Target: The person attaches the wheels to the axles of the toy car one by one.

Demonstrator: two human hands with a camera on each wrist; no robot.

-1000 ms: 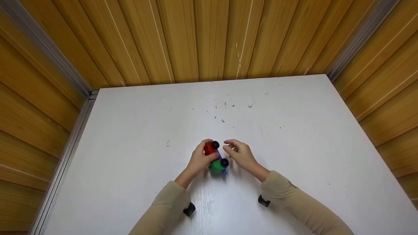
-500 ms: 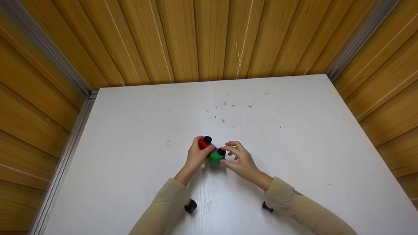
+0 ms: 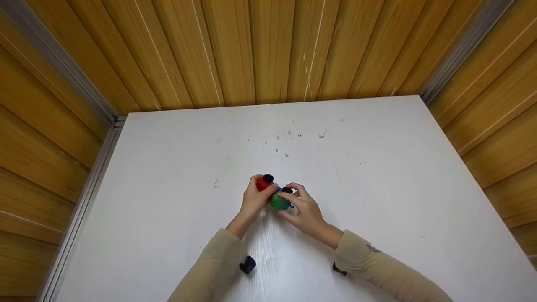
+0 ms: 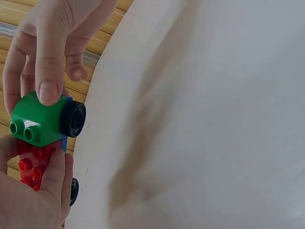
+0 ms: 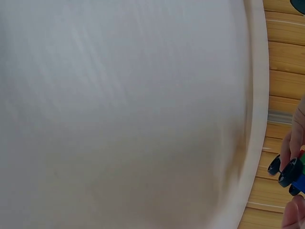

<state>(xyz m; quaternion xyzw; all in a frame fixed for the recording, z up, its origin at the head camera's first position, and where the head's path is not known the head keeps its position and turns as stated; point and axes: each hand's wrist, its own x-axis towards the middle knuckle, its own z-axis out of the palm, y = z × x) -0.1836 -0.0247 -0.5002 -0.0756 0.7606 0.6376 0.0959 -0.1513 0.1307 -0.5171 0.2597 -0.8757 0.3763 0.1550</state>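
A toy car of building bricks has a red brick (image 4: 28,164), a green brick (image 4: 40,117), a blue base (image 5: 300,183) and black wheels (image 4: 74,118). My left hand (image 3: 254,197) grips it around the red brick, thumb lying along the side near the studs. My right hand (image 3: 308,212) is at the green end; in the left wrist view one fingertip rests on the green brick and other fingers reach behind it. The car is held tilted above the white table (image 3: 176,167). Part of the blue base is hidden by fingers and bricks.
Two black objects (image 3: 248,265) show beside the sleeve cuffs, one at each forearm. Yellow wood-patterned walls (image 3: 268,50) stand behind the table and at both sides. Small dark scuffs (image 3: 286,155) mark the tabletop.
My right hand has moved in from beside the car to the green brick. My left hand has tilted the car and shifted it slightly left and away from me.
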